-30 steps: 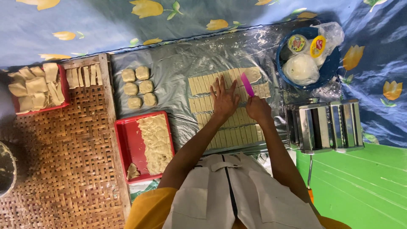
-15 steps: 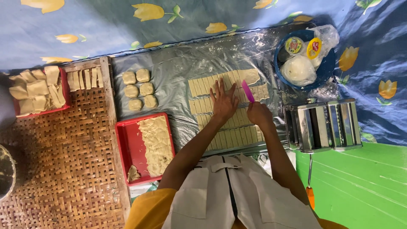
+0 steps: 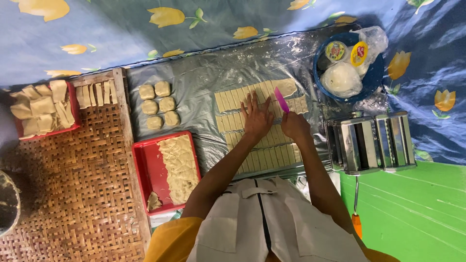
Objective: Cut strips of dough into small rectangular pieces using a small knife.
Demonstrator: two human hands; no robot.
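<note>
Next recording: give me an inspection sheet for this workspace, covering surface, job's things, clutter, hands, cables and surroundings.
Surface: clear plastic sheet dusted with flour, laid over a blue flowered cloth.
Job's things: rolled dough sheet scored into rows of strips; pink cutter standing on it.
Clutter: six dough pieces; red tray with a dough slab; second red tray heaped with cut squares; blue bowl with bagged dough and two small tubs.
Hands: left hand flat on the dough; right hand grips the cutter.
Cables: nothing seen.
Surroundings: metal pasta roller, woven mat, green surface.
</note>
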